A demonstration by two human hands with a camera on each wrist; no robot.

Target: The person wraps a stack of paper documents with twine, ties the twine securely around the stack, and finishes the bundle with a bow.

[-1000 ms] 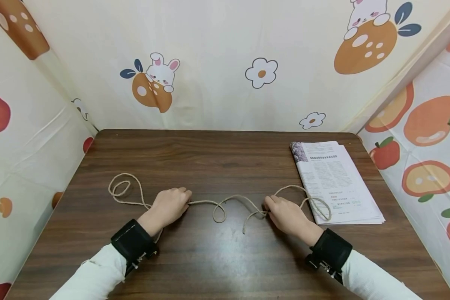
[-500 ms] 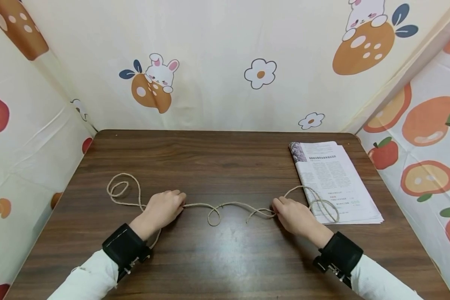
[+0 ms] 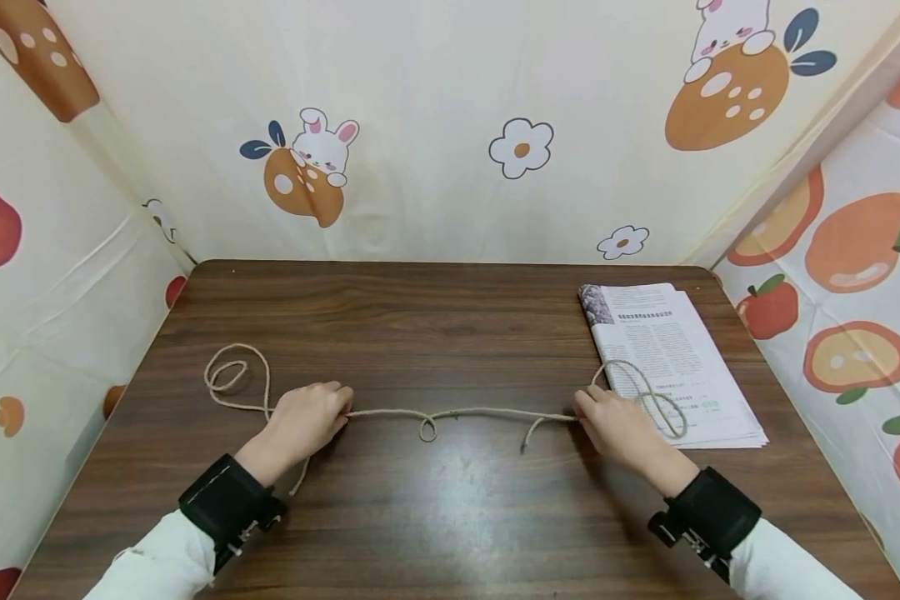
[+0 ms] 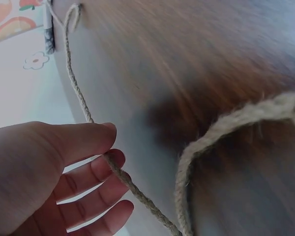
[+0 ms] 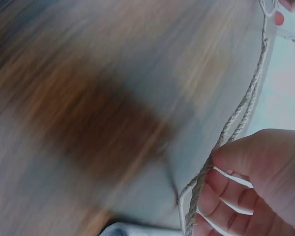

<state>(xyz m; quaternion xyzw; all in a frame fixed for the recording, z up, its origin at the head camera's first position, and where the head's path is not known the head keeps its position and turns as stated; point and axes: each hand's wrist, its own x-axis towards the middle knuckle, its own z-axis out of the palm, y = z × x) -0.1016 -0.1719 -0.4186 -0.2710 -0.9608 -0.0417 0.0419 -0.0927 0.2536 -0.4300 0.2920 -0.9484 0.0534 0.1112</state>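
A thin beige braided rope (image 3: pixel 487 412) stretches nearly straight between my two hands, just above or on the brown table; I cannot tell which. Midway along it is a small loop (image 3: pixel 427 430). My left hand (image 3: pixel 305 423) pinches the rope between thumb and index finger, its other fingers loosely bent in the left wrist view. Two strands run into my right hand (image 5: pixel 258 182), where thumb and fingertips pinch them. A short loose end (image 3: pixel 528 437) hangs beside this hand. Past the left hand lies a coil (image 3: pixel 232 375), and a rope end (image 3: pixel 298 479) shows near the left wrist.
A folded newspaper or magazine (image 3: pixel 675 342) lies at the table's right, with rope loops (image 3: pixel 663 408) on top of it. The wooden table (image 3: pixel 420 308) meets a printed cloth wall (image 3: pixel 420 200) at the back. Similar cloth hangs at both sides.
Both hands have moved apart, left hand leftward and right hand rightward. The rope between them has straightened and its middle loop has shrunk. The right-hand loops have slid further onto the paper.
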